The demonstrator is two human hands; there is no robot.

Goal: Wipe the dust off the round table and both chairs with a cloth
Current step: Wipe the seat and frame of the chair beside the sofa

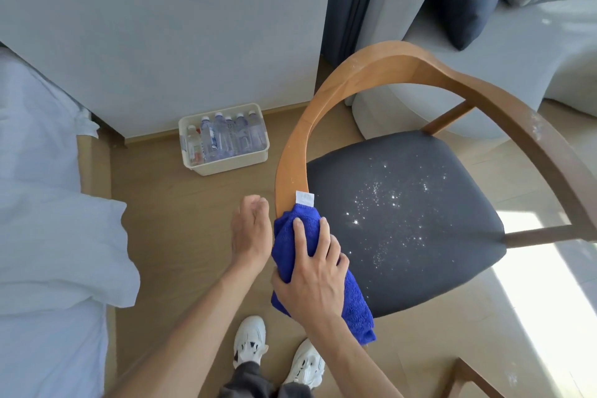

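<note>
A wooden chair (365,74) with a curved armrest rail and a dark grey seat (403,262) stands in front of me. White dust specks dot the seat and the right part of the rail. My right hand (313,281) grips a blue cloth (358,310) wrapped over the near left end of the rail. A white label sticks up from the cloth. My left hand (250,229) hovers just left of the cloth with loosely curled fingers and holds nothing. The round table is not in view.
A white bin of water bottles (224,140) sits on the floor by the wall. A bed with white linen (48,220) fills the left. A grey sofa (484,52) with a dark cushion stands behind the chair. Another wooden frame (468,378) shows at bottom right.
</note>
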